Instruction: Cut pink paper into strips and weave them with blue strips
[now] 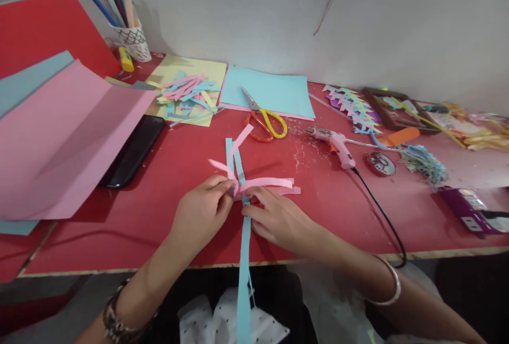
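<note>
Both of my hands are at a small weave of paper strips over the red table. My left hand, thumb and finger pinched, grips the pink paper strip where it bends near the crossing. Fingers of my right hand close on the blue paper strip, just below the crossing. That blue strip hangs over the table edge toward my lap. Two pink ends point right, and blue ends point away from me. My fingers partly hide the crossing itself.
Scissors lie beyond my hands, near blue sheets and a pile of cut strips. A pink glue gun with a black cord lies right. Pink paper covers part of a black phone at left.
</note>
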Demonstrator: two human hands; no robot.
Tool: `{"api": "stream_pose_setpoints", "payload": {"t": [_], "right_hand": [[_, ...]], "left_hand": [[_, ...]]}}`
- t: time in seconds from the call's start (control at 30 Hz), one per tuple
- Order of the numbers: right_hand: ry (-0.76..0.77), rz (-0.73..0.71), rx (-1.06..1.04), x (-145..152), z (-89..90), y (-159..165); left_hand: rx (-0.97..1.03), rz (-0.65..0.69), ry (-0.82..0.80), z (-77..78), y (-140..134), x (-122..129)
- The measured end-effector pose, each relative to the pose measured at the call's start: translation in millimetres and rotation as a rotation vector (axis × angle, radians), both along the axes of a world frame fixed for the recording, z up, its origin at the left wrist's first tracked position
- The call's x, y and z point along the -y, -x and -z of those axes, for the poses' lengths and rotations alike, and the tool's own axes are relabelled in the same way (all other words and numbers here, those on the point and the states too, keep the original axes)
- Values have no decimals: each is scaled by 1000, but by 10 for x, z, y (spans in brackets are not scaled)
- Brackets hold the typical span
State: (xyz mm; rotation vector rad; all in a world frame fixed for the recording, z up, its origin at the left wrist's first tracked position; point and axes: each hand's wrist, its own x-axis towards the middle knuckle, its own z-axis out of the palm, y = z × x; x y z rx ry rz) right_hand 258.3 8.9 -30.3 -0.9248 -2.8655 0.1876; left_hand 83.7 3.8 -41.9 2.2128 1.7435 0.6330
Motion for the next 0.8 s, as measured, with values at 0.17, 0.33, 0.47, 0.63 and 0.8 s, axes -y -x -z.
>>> {"api": "stream_pose_setpoints", "payload": {"t": [0.17,0.33,0.47,0.63,0.8], "right_hand": [[17,54,61,10,-35,24],[34,52,41,12,-17,8],[49,10,-54,4,-16,-12],[158,7,-8,-14,-74,6],[139,2,-76,-27,-45,-5]], "left_hand": [[4,-9,-6,35,-10,-6],[21,9,5,45,2,1],[8,10,32,50,-4,8],[-46,-13,19,42,-33,15],[-76,-31,-26,13,-60,14]]}}
